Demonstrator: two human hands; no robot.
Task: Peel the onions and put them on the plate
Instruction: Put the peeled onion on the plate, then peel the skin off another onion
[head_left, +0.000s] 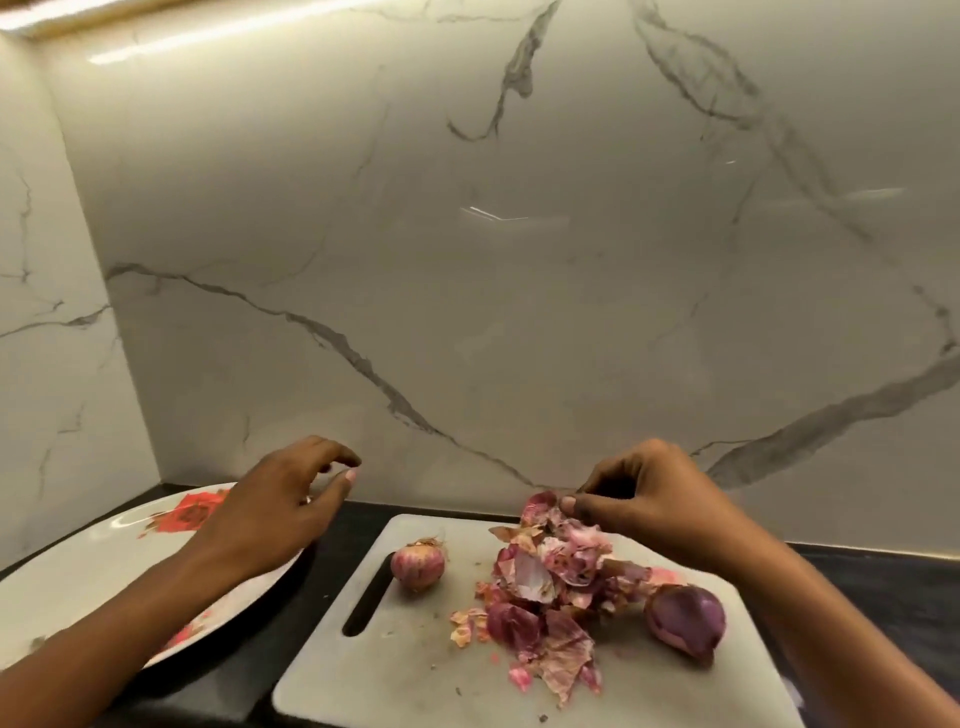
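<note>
The counter (343, 530) runs along the foot of the wall (467, 312), which stands behind everything. The plate (104, 571) lies at the counter's left end and the cutting board (415, 675) just to its right, apart from it. On the board, the handle slot (366, 603) runs along the left edge. The onion in its skin (418, 566) sits just right of the slot. The pile of peels (545, 592) fills the middle, reaching from the far edge toward the near one. The peeled onion (685, 621) lies by the right edge, beside the pile. The left hand (275, 514) is over the plate's right rim; the right hand (649, 499) is over the board's far edge, pinching the top of the pile
</note>
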